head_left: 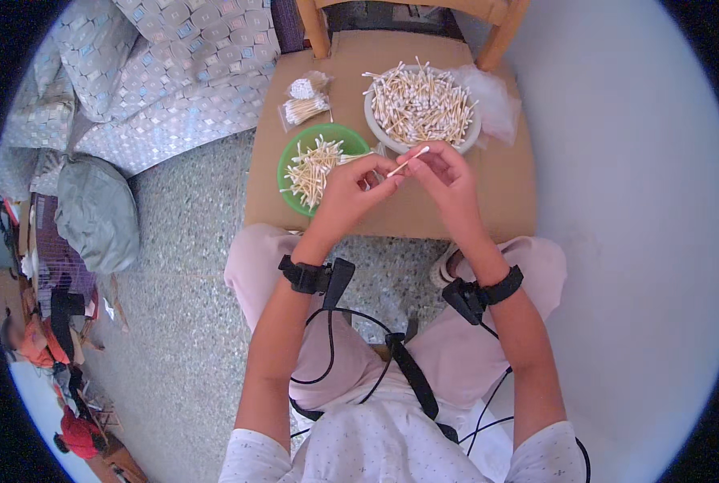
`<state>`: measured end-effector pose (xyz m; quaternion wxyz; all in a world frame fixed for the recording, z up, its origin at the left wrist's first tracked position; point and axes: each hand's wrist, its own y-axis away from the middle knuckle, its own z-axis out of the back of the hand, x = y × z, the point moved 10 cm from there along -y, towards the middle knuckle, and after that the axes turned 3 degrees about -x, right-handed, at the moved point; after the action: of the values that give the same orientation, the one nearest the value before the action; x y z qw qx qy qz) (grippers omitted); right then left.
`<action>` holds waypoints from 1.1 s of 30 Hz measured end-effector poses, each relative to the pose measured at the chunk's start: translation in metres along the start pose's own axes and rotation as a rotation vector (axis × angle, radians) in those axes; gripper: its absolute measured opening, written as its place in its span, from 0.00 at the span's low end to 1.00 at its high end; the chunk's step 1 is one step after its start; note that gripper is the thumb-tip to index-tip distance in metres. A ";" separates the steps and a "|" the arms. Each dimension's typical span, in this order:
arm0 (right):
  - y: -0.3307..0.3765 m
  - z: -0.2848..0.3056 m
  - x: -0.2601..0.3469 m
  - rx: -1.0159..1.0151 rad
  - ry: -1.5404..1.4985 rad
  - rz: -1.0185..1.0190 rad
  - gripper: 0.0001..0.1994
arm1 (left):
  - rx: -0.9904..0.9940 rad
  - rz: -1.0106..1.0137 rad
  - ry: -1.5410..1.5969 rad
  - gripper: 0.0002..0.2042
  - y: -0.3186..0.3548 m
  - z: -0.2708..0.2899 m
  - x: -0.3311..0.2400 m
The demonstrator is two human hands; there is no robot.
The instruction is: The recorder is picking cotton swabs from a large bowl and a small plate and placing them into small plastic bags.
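A single cotton swab [408, 163] is held slantwise between my two hands over the chair seat. My left hand [359, 191] is closed, its fingertips at the swab's lower left end. My right hand [450, 181] pinches the same swab nearer its upper right end. Just left of my left hand is a green bowl [285, 165] with loose swabs inside. A few swab sticks show behind my left fingers at the bowl's rim; whether that hand grips them is hidden. Beyond my right hand stands a white bowl [373, 121] heaped with swabs.
Clear bags of swabs [305, 108] lie at the seat's far left, and an empty-looking plastic bag [492, 105] beside the white bowl. The wooden chair [488, 201] has a brown seat. A pale wall [617, 241] stands right; a patterned covered sofa [182, 97] left. People sit far left.
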<state>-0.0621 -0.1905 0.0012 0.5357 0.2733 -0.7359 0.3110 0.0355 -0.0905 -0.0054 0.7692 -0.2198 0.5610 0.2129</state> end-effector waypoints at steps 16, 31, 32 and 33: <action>0.011 -0.019 0.000 0.156 0.499 -0.028 0.09 | -0.176 -0.075 -0.133 0.07 0.005 0.047 -0.023; 0.002 -0.010 0.011 0.094 0.130 -0.051 0.09 | -0.218 -0.221 -0.156 0.06 0.003 0.049 -0.035; 0.002 -0.008 0.009 0.092 0.132 -0.051 0.09 | -0.217 -0.221 -0.154 0.06 0.003 0.048 -0.036; 0.001 -0.004 0.009 0.039 0.127 -0.046 0.09 | -0.205 -0.252 -0.172 0.06 0.003 0.046 -0.038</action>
<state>-0.0632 -0.1875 0.0108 0.5828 0.2801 -0.6878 0.3297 0.0583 -0.0648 0.0432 0.8085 -0.3466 0.4364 0.1890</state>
